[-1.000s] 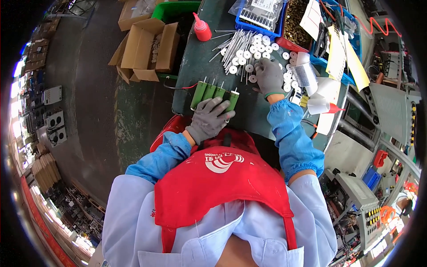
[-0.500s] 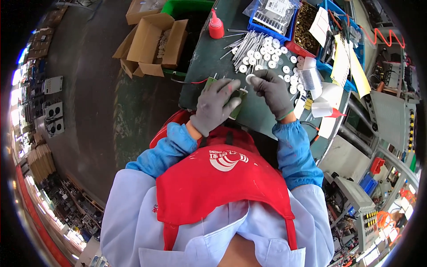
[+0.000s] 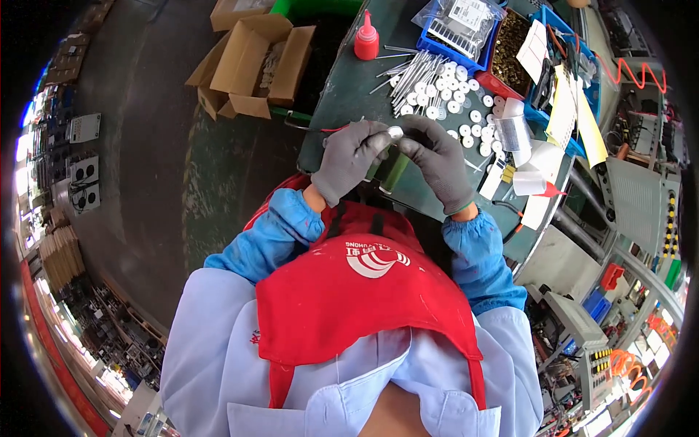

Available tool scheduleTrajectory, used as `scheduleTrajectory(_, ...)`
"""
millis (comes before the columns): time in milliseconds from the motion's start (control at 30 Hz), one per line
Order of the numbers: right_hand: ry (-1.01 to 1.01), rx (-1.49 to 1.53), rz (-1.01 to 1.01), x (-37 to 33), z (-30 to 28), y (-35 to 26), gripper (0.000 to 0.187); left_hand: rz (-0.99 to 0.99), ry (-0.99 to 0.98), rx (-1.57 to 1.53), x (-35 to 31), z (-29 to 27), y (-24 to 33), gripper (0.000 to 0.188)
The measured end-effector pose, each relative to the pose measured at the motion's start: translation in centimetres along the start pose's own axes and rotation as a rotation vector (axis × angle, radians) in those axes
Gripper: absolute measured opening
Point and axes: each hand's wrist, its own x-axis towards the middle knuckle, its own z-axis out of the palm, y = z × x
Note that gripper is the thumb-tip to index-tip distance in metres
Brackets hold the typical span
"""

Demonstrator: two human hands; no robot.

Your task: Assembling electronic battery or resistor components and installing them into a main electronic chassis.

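Gaping at ten o'clock from the meeting of the hands, an open carton point(image 3: 304, 58) of plain brown cardboard, flaps splayed; next along, the flat, dark green top of the table point(image 3: 349, 91). Bent inward, the left hand point(image 3: 345, 160) in a matte grey glove, fingers closed on a pale disc point(image 3: 395, 132), small, round and glossy. Carried leftward over the last second, now near the upper end of a green cylinder point(image 3: 395, 175), smooth, slim and half hidden at six o'clock: judging by the pose, a shift from picking up to close two-handed work. Just short of twelve o'clock, a squat red plastic bottle point(image 3: 367, 45) with a tapered nozzle; just past twelve, thin, straight metal rods point(image 3: 413, 76), fanned in a loose heap. Reaching in from four o'clock, the right hand point(image 3: 440, 166), also gloved, fingers curled beside the disc, hard to tell whether gripping or only steadying. Strewn between one and two o'clock, flat white discs point(image 3: 461, 75) with central holes; at three, a shiny, silvery roll point(image 3: 515, 138).
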Motion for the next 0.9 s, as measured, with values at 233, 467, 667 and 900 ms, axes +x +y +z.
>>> scheduleTrajectory(233,0.017,-0.281,0.216,2.7,-0.5,0.9,0.024,0.052,0.067,0.326,-0.9,-0.6,-2.7,0.03)
scheduleTrajectory(467,-0.084,-0.895,0.118,6.6,-2.0,4.3,0.023,0.514,-0.28,1.07,-4.2,-1.1,-5.6,0.054)
scheduleTrajectory(667,-0.192,-0.998,0.133,8.5,-0.9,5.0,0.022,0.651,-0.084,1.048,-3.8,-0.8,-8.0,0.029)
scheduleTrajectory(900,-0.231,-0.963,0.155,7.7,-0.5,3.7,0.021,0.661,-0.039,1.006,-3.8,-0.6,-8.6,0.026)
